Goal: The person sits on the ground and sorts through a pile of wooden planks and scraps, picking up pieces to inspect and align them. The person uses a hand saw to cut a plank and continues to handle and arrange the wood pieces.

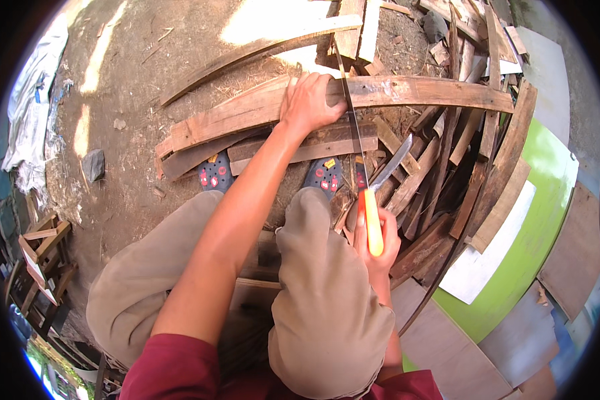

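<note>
My right hand [384, 248] is closed around the orange-yellow handle of a handsaw [355, 137]. The saw's long thin blade points away from me and crosses a weathered wooden plank [440, 92]; whether its teeth have cut in, I cannot tell. Just left of the blade, my left hand [310, 100] grips the plank from above, fingers over its far edge. Beneath it lie shorter wood pieces [313, 141], close to my clog-shod feet. A knife with a broad metal blade [393, 162] rests to the right of the saw; its handle is hidden.
A heap of scrap wood [463, 140] spreads along the right, beside a green and white board [513, 247]. Another long strip of wood [247, 57] lies beyond the plank. A stone [93, 165] and white sheeting [37, 100] are on the left, with a wooden crate-like frame [45, 250] nearer.
</note>
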`<action>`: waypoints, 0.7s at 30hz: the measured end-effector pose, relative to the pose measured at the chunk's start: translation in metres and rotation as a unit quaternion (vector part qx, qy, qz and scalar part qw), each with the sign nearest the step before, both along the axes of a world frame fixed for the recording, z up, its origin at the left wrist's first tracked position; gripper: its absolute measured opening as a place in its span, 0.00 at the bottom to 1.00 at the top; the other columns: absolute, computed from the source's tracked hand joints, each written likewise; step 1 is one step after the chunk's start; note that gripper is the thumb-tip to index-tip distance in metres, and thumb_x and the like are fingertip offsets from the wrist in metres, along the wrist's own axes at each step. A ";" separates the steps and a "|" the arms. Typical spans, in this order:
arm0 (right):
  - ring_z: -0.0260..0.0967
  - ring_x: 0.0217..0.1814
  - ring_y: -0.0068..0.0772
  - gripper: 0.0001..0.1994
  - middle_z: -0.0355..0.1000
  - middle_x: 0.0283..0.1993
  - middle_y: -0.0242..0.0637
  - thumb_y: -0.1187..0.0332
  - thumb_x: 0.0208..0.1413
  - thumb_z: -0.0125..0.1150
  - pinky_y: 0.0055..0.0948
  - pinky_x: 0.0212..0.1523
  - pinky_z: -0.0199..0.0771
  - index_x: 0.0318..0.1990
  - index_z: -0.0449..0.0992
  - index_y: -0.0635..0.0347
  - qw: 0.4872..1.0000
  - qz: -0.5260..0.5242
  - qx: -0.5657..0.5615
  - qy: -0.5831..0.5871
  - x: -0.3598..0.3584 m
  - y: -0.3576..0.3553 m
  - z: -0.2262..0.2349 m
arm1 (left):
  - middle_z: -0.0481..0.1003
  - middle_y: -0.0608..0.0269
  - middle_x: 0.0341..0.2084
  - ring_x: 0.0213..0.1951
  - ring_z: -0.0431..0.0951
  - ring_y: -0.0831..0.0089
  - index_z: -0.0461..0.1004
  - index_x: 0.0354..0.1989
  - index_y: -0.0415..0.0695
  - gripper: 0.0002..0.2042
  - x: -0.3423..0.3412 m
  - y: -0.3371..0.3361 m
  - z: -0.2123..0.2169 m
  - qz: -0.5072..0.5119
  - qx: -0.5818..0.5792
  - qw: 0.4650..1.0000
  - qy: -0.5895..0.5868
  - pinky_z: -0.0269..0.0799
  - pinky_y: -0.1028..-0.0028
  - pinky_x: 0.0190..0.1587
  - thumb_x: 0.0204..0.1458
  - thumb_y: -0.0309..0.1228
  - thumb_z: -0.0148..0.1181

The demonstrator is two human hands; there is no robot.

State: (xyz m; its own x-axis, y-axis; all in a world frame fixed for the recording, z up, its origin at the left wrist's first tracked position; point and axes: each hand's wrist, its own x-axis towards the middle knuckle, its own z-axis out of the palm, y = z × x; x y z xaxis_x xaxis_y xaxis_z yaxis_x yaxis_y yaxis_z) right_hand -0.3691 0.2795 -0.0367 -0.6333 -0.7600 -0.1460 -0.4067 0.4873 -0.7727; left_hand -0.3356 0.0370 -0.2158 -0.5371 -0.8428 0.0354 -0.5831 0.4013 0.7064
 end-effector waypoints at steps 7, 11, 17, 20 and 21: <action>0.76 0.31 0.23 0.10 0.77 0.31 0.39 0.76 0.61 0.65 0.24 0.32 0.75 0.47 0.74 0.68 1.000 -0.011 0.013 -0.011 0.004 0.010 -0.003 | 0.78 0.51 0.48 0.56 0.75 0.56 0.76 0.56 0.42 0.32 0.004 -0.003 0.003 -0.005 0.034 0.999 -0.007 0.65 0.54 0.63 0.44 0.48 0.67; 0.76 0.32 0.20 0.10 0.78 0.32 0.39 0.76 0.62 0.65 0.25 0.33 0.76 0.47 0.74 0.68 0.999 0.008 -0.015 0.043 0.000 0.009 -0.006 | 0.78 0.51 0.48 0.55 0.75 0.55 0.75 0.56 0.42 0.32 -0.001 -0.003 0.003 -0.014 0.021 1.000 -0.006 0.66 0.55 0.61 0.44 0.48 0.67; 0.71 0.37 0.19 0.10 0.74 0.38 0.31 0.73 0.64 0.64 0.20 0.39 0.72 0.49 0.74 0.68 0.984 -0.106 -0.107 -0.099 -0.028 -0.043 -0.008 | 0.80 0.49 0.45 0.51 0.77 0.52 0.78 0.50 0.40 0.21 0.007 -0.002 -0.002 0.017 0.033 0.998 0.053 0.67 0.53 0.58 0.54 0.41 0.54; 0.69 0.38 0.21 0.17 0.72 0.38 0.36 0.73 0.64 0.63 0.25 0.42 0.72 0.56 0.67 0.70 0.977 -0.006 -0.198 -0.083 -0.046 -0.036 0.026 | 0.80 0.47 0.40 0.49 0.77 0.51 0.80 0.45 0.39 0.17 0.003 -0.004 -0.005 0.031 0.025 0.997 0.067 0.67 0.53 0.56 0.58 0.37 0.50; 0.69 0.37 0.22 0.17 0.72 0.37 0.36 0.74 0.64 0.62 0.26 0.41 0.73 0.56 0.66 0.70 0.969 0.022 -0.221 -0.110 -0.049 -0.040 0.037 | 0.80 0.47 0.40 0.49 0.77 0.50 0.80 0.44 0.38 0.17 0.002 -0.004 -0.004 0.032 0.038 0.997 0.064 0.67 0.53 0.56 0.59 0.38 0.49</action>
